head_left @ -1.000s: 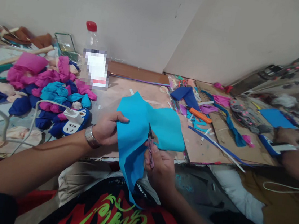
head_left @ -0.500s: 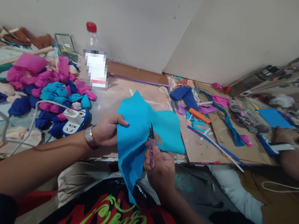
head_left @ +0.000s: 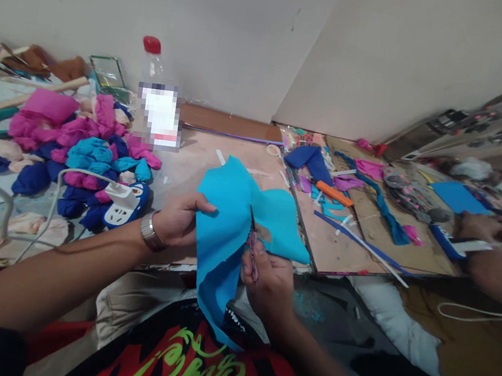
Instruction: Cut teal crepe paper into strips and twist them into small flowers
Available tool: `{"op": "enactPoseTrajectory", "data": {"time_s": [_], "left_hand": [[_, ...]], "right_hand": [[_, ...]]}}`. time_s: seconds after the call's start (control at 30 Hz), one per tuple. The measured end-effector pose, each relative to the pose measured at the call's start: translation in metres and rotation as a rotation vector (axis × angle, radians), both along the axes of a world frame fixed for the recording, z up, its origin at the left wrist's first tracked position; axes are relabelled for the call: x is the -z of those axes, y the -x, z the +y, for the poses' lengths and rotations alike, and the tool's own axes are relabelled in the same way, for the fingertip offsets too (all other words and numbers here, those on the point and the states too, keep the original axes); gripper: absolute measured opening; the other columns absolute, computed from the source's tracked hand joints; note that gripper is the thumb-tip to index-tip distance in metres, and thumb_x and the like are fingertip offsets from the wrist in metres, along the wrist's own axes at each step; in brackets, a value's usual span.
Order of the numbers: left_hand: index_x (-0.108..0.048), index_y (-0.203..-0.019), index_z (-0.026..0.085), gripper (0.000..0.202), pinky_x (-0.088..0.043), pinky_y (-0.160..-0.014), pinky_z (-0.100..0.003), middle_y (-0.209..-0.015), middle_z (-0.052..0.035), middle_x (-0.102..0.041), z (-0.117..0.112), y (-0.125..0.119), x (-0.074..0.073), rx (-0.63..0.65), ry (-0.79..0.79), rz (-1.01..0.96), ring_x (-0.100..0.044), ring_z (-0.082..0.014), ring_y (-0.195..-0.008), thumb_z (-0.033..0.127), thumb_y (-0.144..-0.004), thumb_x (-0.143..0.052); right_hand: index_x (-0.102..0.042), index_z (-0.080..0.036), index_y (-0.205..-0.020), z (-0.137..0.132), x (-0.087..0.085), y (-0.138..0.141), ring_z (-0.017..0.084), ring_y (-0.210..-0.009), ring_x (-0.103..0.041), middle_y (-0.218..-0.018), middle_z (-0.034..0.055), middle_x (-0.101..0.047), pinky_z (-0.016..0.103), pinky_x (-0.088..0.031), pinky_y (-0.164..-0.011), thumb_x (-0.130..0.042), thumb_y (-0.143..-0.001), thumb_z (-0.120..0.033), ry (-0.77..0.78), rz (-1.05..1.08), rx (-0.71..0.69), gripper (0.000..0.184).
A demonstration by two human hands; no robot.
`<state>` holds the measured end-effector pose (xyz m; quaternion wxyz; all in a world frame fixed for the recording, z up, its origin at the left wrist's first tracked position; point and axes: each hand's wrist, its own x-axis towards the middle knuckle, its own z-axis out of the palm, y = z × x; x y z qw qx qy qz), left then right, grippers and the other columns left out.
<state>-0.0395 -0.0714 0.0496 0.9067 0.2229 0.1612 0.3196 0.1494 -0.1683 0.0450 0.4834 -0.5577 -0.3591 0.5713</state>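
A bright blue sheet (head_left: 224, 209), which looks like crepe paper, hangs in front of me with its lower end drooping over my shirt. My left hand (head_left: 180, 219) pinches its left edge, thumb on top and the fingers partly hidden behind. In my right hand (head_left: 270, 276) are small pink-handled thread snips (head_left: 252, 255), gripped in a closed fist. Their dark blades lie at a slit in the sheet, pointing away from me. Right of the slit, a flap (head_left: 282, 210) of the same blue sheet rests over the table edge.
Pink, blue and cream bundles (head_left: 49, 120) pile up at left beside a power strip (head_left: 124, 209) with its cord. Behind stands a red-capped bottle (head_left: 151, 66). To the right lie an orange cutter (head_left: 335, 193), scraps and strips (head_left: 363, 244). Another person's hand (head_left: 479, 227) shows at far right.
The snips' blades have pushed farther into the blue sheet and look more closed, and the slit is longer. The sheet's lower end has swung slightly right. My left hand keeps its hold.
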Motion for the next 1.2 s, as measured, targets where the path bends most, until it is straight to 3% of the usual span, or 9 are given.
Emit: {"op": "enactPoseTrajectory", "data": {"time_s": [0.23,0.4,0.57,0.93,1.13,1.2], "left_hand": [[-0.067,-0.132,0.003,0.057,-0.050,-0.111,-0.054,-0.117,-0.0215,-0.078,0.006,-0.002,-0.004,-0.027,0.109,-0.037,-0.074,-0.0363,-0.113,0.045,-0.094,-0.059],[-0.067,-0.131,0.000,0.050,-0.051,-0.111,-0.054,-0.110,-0.0227,-0.080,0.009,-0.003,0.001,-0.062,0.135,0.058,-0.076,-0.0375,-0.109,0.029,-0.091,-0.058],[-0.064,-0.136,-0.001,0.057,-0.051,-0.111,-0.055,-0.110,-0.0208,-0.080,0.007,-0.001,0.002,-0.105,0.123,0.054,-0.076,-0.0377,-0.108,0.019,-0.083,-0.058],[-0.065,-0.132,-0.001,0.056,-0.057,-0.102,-0.051,-0.109,-0.0204,-0.081,0.003,0.001,-0.001,-0.032,0.118,0.045,-0.078,-0.0343,-0.099,0.014,-0.079,-0.059],[-0.071,-0.123,0.002,0.046,-0.056,-0.105,-0.051,-0.110,-0.0191,-0.081,0.005,0.003,0.002,-0.030,0.051,0.016,-0.078,-0.0348,-0.103,0.015,-0.080,-0.060],[-0.073,-0.118,0.002,0.043,-0.057,-0.104,-0.051,-0.107,-0.0196,-0.081,0.005,0.002,0.002,-0.011,0.042,0.015,-0.078,-0.0356,-0.103,0.016,-0.080,-0.060]], "right_hand": [[-0.054,-0.021,-0.055,-0.003,0.005,0.001,0.009,-0.043,-0.034,-0.047,-0.0024,-0.043,0.027,-0.020,-0.043,-0.070,-0.086,-0.071,0.004,0.003,-0.014,0.061],[-0.052,-0.021,-0.056,-0.005,0.015,0.000,0.009,-0.043,-0.032,-0.048,-0.0019,-0.045,0.026,-0.018,-0.043,-0.072,-0.083,-0.071,0.029,0.074,-0.020,0.060],[-0.056,-0.019,-0.059,-0.004,0.014,0.000,0.007,-0.042,-0.031,-0.050,-0.0034,-0.044,0.025,-0.018,-0.043,-0.071,-0.085,-0.072,0.021,0.091,-0.035,0.060],[-0.053,-0.024,-0.055,-0.002,0.004,0.000,0.011,-0.042,-0.031,-0.046,-0.0024,-0.039,0.028,-0.018,-0.042,-0.066,-0.084,-0.077,0.038,0.045,-0.069,0.062],[-0.070,-0.020,-0.089,-0.004,-0.002,0.001,0.010,-0.044,-0.033,-0.057,-0.0035,-0.047,0.027,-0.021,-0.041,-0.073,-0.081,-0.072,0.009,0.056,-0.007,0.052],[-0.070,-0.020,-0.089,-0.004,0.001,0.001,0.010,-0.043,-0.032,-0.058,-0.0031,-0.047,0.027,-0.021,-0.041,-0.071,-0.084,-0.071,0.007,0.056,-0.015,0.051]]}}
